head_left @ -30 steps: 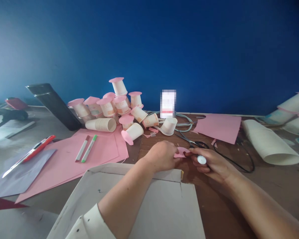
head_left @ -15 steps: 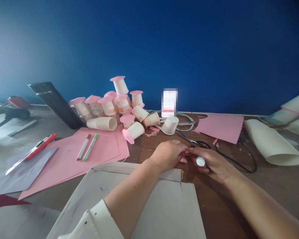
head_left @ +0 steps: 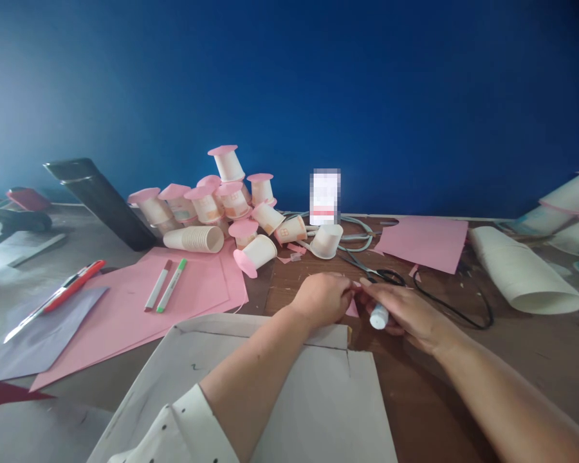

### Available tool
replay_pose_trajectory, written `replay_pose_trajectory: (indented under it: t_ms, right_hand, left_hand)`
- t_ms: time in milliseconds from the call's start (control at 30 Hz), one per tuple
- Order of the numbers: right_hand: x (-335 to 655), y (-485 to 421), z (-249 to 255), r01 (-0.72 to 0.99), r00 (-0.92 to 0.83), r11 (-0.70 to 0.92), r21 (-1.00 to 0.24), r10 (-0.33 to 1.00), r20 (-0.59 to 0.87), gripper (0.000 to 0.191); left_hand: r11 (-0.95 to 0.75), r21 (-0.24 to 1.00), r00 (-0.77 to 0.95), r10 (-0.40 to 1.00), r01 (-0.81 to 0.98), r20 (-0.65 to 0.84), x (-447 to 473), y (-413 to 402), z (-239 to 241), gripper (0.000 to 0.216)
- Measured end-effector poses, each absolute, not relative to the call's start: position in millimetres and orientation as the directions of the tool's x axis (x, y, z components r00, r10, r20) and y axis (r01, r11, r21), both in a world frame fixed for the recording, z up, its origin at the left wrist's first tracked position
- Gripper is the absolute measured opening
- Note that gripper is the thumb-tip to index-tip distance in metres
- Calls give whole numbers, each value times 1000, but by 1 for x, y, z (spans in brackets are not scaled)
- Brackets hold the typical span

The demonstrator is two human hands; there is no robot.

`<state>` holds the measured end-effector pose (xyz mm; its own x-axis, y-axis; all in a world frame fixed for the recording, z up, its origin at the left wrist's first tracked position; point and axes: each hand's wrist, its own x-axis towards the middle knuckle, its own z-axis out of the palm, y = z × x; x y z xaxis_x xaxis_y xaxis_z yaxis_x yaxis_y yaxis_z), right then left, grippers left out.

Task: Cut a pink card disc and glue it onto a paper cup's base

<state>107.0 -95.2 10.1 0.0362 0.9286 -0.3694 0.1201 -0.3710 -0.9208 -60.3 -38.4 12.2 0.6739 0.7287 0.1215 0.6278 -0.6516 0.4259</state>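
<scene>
My left hand [head_left: 324,297] is curled over a small pink paper piece [head_left: 352,308] on the brown table, fingers closed on it. My right hand [head_left: 400,310] meets it from the right, its fingertips pinching the same pink piece while a small white glue stick [head_left: 379,316] lies gripped in the palm. Both hands rest just beyond the far edge of a white cardboard sheet [head_left: 318,399]. Black-handled scissors [head_left: 376,272] lie just behind my right hand.
A heap of paper cups with pink lids [head_left: 222,199] stands at the back, a stack of cups [head_left: 195,238] lying beside it. Pink paper sheets [head_left: 139,302] carry two markers [head_left: 166,285]; a red utility knife [head_left: 58,297] lies left. Another pink sheet [head_left: 422,243], a rolled white paper [head_left: 521,270] and a black cable [head_left: 458,308] lie right.
The pink piece, earlier showing between my hands, is now mostly covered by my fingers. My right hand has turned so the glue stick points down and left.
</scene>
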Motion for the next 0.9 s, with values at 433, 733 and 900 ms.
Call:
replay_pose_trajectory:
  t_ms: [433,733,900]
  right_hand:
    - [122,-97,20,181,86,-77,-980,994,-63,36]
    - [125,-99,22,337,138,-66,-939,990,-20,41]
    - [123,-98,24,540,138,-9,-842,987,78,37]
  left_hand:
    - [-528,615,624,778,585,74,-64,-34,12,30]
    - [-524,610,630,775,594,53,-63,-31,13,30]
    - [-516,613,628,777,599,41,-63,-31,13,31]
